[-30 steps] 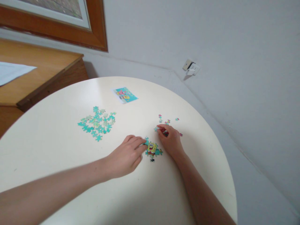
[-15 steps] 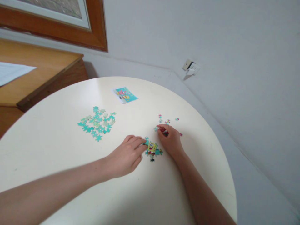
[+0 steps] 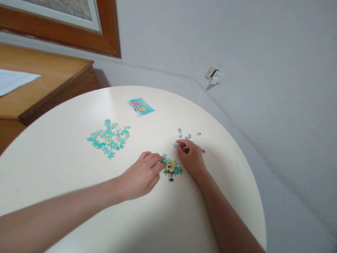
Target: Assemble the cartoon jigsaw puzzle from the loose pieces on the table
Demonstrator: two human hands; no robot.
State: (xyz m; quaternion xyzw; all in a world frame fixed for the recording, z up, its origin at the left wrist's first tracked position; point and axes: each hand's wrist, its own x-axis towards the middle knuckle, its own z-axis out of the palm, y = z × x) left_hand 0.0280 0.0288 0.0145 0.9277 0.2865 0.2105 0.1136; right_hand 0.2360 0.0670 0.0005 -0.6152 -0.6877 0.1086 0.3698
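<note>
A small joined cluster of jigsaw puzzle pieces (image 3: 171, 166) shows a yellow cartoon figure on teal and lies flat on the table. My left hand (image 3: 143, 174) is at its left side, fingers bent and closed on a teal puzzle piece (image 3: 164, 160) at the cluster's upper left edge. Just beyond the cluster, my right hand (image 3: 191, 154) rests with thumb and forefinger curled together at a pale puzzle piece (image 3: 175, 144). Reddish pieces show partly under its fingers; the palm hides the rest.
Several loose pink and teal pieces (image 3: 187, 136) lie past my right hand. A larger spread of teal pieces (image 3: 109, 138) is on the left. Behind them lies a picture card (image 3: 141, 106). The round white table (image 3: 79, 186) stands near a wall with a socket (image 3: 214, 75).
</note>
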